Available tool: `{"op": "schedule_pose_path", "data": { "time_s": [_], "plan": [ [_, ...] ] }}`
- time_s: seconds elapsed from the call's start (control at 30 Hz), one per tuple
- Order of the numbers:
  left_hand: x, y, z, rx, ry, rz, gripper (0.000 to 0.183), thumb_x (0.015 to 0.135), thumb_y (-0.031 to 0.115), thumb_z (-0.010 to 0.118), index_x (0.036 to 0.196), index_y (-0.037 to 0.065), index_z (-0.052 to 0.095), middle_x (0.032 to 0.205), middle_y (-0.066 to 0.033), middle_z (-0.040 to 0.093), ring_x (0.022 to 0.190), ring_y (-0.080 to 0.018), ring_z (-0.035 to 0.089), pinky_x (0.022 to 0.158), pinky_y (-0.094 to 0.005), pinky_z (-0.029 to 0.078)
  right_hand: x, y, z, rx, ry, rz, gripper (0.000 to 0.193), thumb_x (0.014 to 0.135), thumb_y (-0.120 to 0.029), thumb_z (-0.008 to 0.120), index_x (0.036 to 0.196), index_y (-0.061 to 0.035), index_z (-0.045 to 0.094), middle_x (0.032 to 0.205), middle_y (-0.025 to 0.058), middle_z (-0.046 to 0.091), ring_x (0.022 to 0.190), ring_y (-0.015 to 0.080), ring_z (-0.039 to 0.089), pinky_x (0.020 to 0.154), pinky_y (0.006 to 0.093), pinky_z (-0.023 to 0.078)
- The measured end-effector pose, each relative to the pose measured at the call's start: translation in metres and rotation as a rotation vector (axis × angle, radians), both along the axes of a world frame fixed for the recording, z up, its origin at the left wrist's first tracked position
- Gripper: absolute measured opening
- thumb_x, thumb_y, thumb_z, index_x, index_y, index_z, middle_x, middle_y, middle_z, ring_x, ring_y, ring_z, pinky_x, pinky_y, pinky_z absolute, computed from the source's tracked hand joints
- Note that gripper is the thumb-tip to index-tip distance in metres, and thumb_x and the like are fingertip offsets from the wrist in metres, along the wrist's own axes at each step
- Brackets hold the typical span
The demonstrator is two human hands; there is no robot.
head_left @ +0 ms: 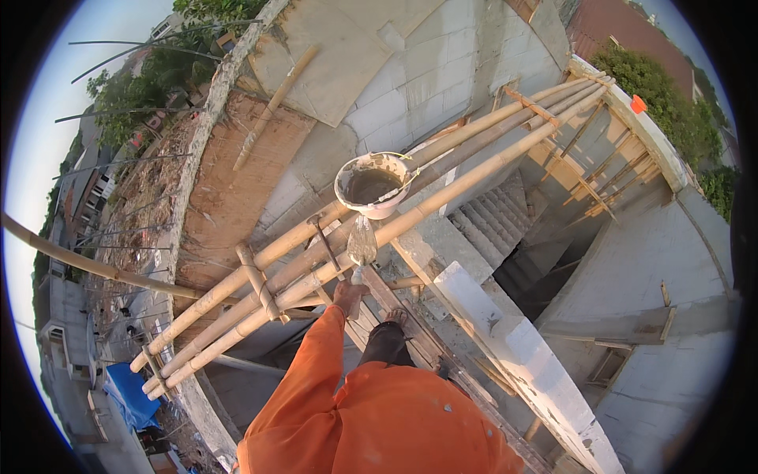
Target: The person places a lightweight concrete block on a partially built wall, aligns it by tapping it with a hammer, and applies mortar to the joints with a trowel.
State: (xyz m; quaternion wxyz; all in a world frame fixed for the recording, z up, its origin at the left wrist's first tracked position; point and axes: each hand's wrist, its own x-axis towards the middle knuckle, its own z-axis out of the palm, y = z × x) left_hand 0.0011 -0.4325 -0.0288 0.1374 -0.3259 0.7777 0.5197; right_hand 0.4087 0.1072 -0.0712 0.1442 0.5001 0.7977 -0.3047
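Observation:
My left hand [350, 298] is closed round the handle of a trowel [362, 242], at the end of a long orange sleeve. The mortar-smeared blade points away from me over the bamboo poles [316, 276], its tip just short of a white bucket [371, 209]. The bucket sits on the poles and has grey mortar inside, with a thin handle lying across its rim. My right hand is not in view. One bare foot [396, 319] shows on the wooden planks [387, 296] beside my left hand.
A white block wall top [505, 340] runs along the right of the planks. Beyond it, concrete stairs [493, 221] go down into a deep opening. Thin steel rods [118, 113] stick out at the left edge. A blue tarp [133, 395] lies far below.

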Motion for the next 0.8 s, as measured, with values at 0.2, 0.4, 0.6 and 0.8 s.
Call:
{"op": "schedule_pose_path", "data": {
  "time_s": [0.2, 0.4, 0.6, 0.8],
  "plan": [
    [-0.171, -0.003, -0.005, -0.132, -0.046, -0.224, 0.061, 0.061, 0.028, 0.078, 0.114, 0.000, 0.067, 0.100, -0.0206, 0.071, 0.093, -0.0335, 0.069, 0.086, -0.0408, 0.053, -0.006, -0.074, 0.009, -0.151, -0.006, 0.066, 0.048, 0.080, -0.008, 0.061, 0.126, 0.0067, 0.057, 0.126, 0.0275, 0.058, 0.117, 0.0384, 0.057, 0.100, 0.0431, 0.043],
    [-0.295, 0.015, -0.034, -0.289, 0.119, -0.467, 0.064, 0.064, 0.031, 0.070, 0.125, 0.009, 0.064, 0.120, -0.0201, 0.066, 0.119, -0.0371, 0.057, 0.105, -0.0454, 0.042, -0.027, -0.107, 0.031, -0.211, -0.075, 0.080, 0.047, 0.080, -0.008, 0.061, 0.125, 0.0058, 0.058, 0.123, 0.0253, 0.059, 0.114, 0.0352, 0.057, 0.096, 0.0420, 0.044],
    [-0.359, 0.041, -0.062, -0.324, 0.008, -0.466, 0.066, 0.072, 0.027, 0.064, 0.138, 0.028, 0.056, 0.144, -0.0082, 0.052, 0.138, -0.0292, 0.040, 0.114, -0.0565, 0.027, -0.086, -0.121, 0.040, -0.207, -0.205, 0.112, 0.049, 0.079, -0.008, 0.062, 0.126, 0.0048, 0.057, 0.117, 0.0220, 0.059, 0.108, 0.0318, 0.057, 0.092, 0.0403, 0.045],
    [-0.366, 0.028, -0.065, -0.183, -0.154, -0.626, 0.071, 0.070, 0.027, 0.065, 0.140, 0.029, 0.054, 0.139, -0.0085, 0.058, 0.131, -0.0316, 0.051, 0.111, -0.0682, 0.021, -0.155, -0.124, 0.024, -0.217, -0.218, 0.192, 0.050, 0.079, -0.008, 0.063, 0.127, 0.0038, 0.056, 0.111, 0.0187, 0.059, 0.102, 0.0284, 0.057, 0.087, 0.0385, 0.046]
  ]
}}
